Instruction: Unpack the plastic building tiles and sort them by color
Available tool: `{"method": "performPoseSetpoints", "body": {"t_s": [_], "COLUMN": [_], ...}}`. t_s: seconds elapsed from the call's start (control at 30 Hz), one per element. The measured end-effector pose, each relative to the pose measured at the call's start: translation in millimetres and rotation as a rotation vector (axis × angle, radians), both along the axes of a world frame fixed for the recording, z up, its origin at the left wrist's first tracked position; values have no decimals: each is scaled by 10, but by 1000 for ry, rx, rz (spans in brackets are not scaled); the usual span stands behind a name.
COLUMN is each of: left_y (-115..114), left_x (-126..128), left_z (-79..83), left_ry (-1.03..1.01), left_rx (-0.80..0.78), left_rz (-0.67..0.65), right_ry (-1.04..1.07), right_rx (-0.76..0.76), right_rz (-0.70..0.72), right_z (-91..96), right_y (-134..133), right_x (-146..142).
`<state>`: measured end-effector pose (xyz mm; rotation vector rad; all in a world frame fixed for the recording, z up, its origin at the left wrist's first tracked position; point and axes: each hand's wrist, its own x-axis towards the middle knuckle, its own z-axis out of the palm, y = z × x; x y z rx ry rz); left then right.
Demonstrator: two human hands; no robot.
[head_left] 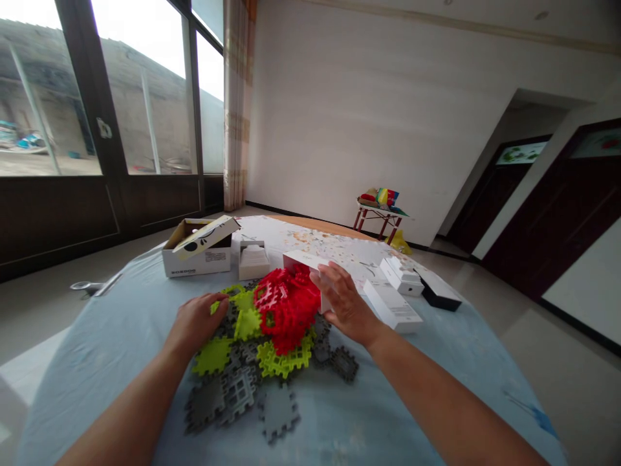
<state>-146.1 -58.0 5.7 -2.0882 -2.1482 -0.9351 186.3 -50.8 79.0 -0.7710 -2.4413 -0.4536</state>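
Observation:
A pile of interlocking plastic tiles lies in front of me. Red tiles (288,307) are heaped on top, with lime-green tiles (284,358) and dark grey tiles (240,391) around and beneath them. My right hand (342,301) grips a white box (303,259) at the right of the heap. The box is tipped on its side, and its inside is mostly hidden by the red tiles. At the pile's left edge, my left hand (198,318) rests with its fingertips at a lime-green tile, fingers loosely bent and gripping nothing visible.
A printed box (196,262) with its lid askew stands at the back left, beside a small white box (253,260). Several white boxes (392,307) and a black-sided box (439,291) lie at right. A pale blue cloth (121,323) covers the round table.

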Motion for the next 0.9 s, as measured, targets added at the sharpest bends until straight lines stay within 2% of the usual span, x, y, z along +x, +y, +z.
{"method": "performPoseSetpoints", "body": {"t_s": [0.37, 0.6, 0.77, 0.9], "left_y": [-13, -27, -31, -7], "left_x": [50, 87, 88, 75], "left_z": [33, 58, 69, 60], "left_ry": [-10, -20, -15, -9], "left_rx": [-19, -34, -15, -23], "left_rz": [-3, -1, -12, -7], "right_ry": [-60, -65, -32, 148], "right_rx": [24, 60, 65, 39], "right_rz": [36, -33, -171, -277], "right_z": [131, 148, 161, 95], "right_y": [-169, -164, 1, 326], "right_x": [79, 304, 495, 481]}}
